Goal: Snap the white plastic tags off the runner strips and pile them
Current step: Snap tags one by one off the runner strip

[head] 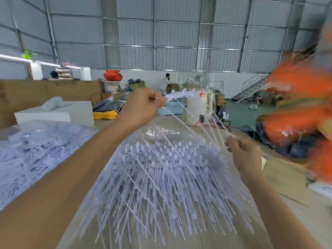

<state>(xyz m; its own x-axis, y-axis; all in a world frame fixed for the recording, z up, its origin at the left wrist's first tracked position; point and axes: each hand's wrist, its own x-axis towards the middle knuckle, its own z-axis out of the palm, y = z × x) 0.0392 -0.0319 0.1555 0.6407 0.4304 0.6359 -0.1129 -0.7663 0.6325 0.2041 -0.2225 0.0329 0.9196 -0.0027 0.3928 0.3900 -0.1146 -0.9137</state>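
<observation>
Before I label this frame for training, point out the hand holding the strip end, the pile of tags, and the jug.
left hand [143, 105], head view, on the knuckles.
pile of tags [161, 177], head view, pile's middle.
jug [195, 108], head view, its body.

Industrial warehouse or factory hall. Indicators: corrugated metal walls [179, 33] on a steel frame, a green painted floor [239, 112], a metal staircase [251, 88], stacked cardboard boxes [220, 99], and a table [280, 177] heaped with plastic tags [161, 177].
</observation>
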